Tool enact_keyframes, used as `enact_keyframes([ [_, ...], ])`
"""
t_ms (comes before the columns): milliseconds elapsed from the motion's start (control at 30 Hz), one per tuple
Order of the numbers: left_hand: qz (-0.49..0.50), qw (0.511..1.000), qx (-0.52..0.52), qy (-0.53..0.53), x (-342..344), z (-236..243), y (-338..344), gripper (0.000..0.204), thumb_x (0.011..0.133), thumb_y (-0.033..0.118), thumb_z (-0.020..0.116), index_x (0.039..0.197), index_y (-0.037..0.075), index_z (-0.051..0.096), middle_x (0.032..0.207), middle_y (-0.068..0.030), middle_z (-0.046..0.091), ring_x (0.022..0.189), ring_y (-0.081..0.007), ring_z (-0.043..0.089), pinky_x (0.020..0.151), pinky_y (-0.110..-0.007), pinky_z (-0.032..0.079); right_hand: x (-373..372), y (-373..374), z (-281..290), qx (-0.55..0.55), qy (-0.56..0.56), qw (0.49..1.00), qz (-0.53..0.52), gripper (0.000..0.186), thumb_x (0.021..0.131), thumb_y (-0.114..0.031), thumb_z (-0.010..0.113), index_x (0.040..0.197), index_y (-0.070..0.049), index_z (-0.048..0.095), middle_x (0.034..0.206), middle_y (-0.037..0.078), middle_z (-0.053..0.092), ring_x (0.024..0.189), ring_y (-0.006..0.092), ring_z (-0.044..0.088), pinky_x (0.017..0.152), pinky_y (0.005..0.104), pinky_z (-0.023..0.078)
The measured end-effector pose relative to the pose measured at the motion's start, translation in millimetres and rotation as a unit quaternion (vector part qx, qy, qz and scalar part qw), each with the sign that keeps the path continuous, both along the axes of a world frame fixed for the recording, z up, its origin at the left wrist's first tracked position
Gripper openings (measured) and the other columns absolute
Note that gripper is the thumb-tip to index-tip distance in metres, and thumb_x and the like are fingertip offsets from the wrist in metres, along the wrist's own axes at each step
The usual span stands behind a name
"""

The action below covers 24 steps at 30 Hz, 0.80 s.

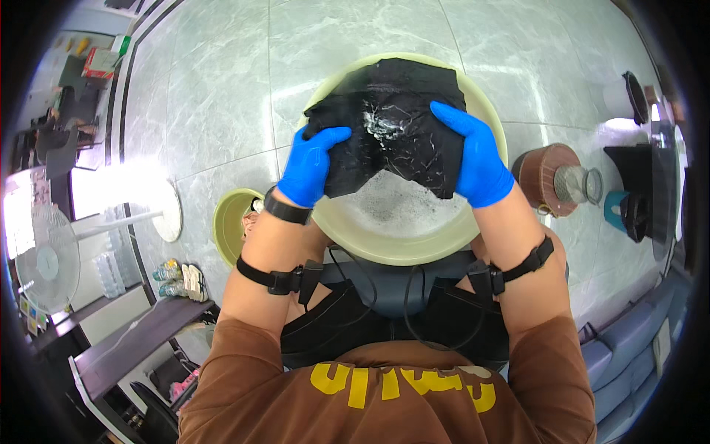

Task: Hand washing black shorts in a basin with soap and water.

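A black piece of cloth (403, 92) is stretched between my hands over a pale green basin (484, 111). White suds cling to the middle of the cloth. My left hand (309, 164), in a blue glove, grips its left edge with the thumb on top. On the right side my right hand (477, 159), gloved the same way, holds the other edge, thumb laid over the fabric. The fingers of both hands are mostly hidden under the cloth. Foamy water (399, 211) shows in the near part of the basin, below the cloth.
A smaller green basin (225, 222) with something inside stands left of my left forearm. To the right are a brown round stool (536, 174) with a glass vessel (580, 185) and a blue bin (615, 211). A standing fan (48, 259) and shoes (185, 281) are at the left.
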<state>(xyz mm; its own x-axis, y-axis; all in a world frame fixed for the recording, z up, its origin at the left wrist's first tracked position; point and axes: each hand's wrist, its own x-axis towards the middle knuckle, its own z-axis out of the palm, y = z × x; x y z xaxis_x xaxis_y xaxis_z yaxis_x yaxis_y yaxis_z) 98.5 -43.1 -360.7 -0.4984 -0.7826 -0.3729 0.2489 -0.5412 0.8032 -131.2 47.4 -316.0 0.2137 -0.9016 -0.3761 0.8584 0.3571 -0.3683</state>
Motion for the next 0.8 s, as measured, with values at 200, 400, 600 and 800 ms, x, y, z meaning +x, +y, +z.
enact_keyframes([
  [200,0.043,0.994,-0.092,0.031,-44,-4,39,0.034,0.1,0.011,0.06,0.131,-0.004,0.059,0.124,-0.0093,0.067,0.113,-0.0185,0.062,0.1,-0.033,0.048,35,8,-14,-0.029,-0.037,0.995,-0.093,0.047,0.104,-0.028,0.049,0.142,0.0,0.049,0.135,0.018,0.061,0.12,0.0295,0.062,0.105,0.0408,0.05],
  [400,0.05,0.995,-0.088,-0.022,-38,-9,45,0.04,0.108,0.026,0.049,0.139,0.001,0.053,0.127,-0.0119,0.064,0.115,-0.0215,0.063,0.098,-0.035,0.052,51,18,-39,-0.028,-0.042,0.997,-0.052,0.042,0.105,-0.028,0.052,0.138,-0.002,0.054,0.127,0.012,0.064,0.112,0.0231,0.063,0.098,0.0364,0.051],
  [600,0.046,0.996,-0.061,0.037,-39,-12,36,0.037,0.107,0.024,0.052,0.133,-0.002,0.056,0.121,-0.0104,0.066,0.108,-0.02,0.063,0.093,-0.034,0.052,58,22,-37,-0.016,0.043,0.996,-0.074,0.046,0.106,-0.03,0.047,0.143,-0.001,0.05,0.133,0.013,0.061,0.118,0.0241,0.061,0.101,0.037,0.049],
  [800,0.032,0.98,-0.192,-0.039,-42,0,72,0.039,0.107,0.016,0.048,0.141,-0.001,0.051,0.131,-0.0102,0.06,0.119,-0.0185,0.057,0.101,-0.033,0.047,55,6,-34,-0.052,0.041,0.993,-0.093,0.051,0.107,-0.034,0.045,0.146,-0.002,0.046,0.137,0.013,0.058,0.124,0.0263,0.057,0.109,0.0396,0.043],
])
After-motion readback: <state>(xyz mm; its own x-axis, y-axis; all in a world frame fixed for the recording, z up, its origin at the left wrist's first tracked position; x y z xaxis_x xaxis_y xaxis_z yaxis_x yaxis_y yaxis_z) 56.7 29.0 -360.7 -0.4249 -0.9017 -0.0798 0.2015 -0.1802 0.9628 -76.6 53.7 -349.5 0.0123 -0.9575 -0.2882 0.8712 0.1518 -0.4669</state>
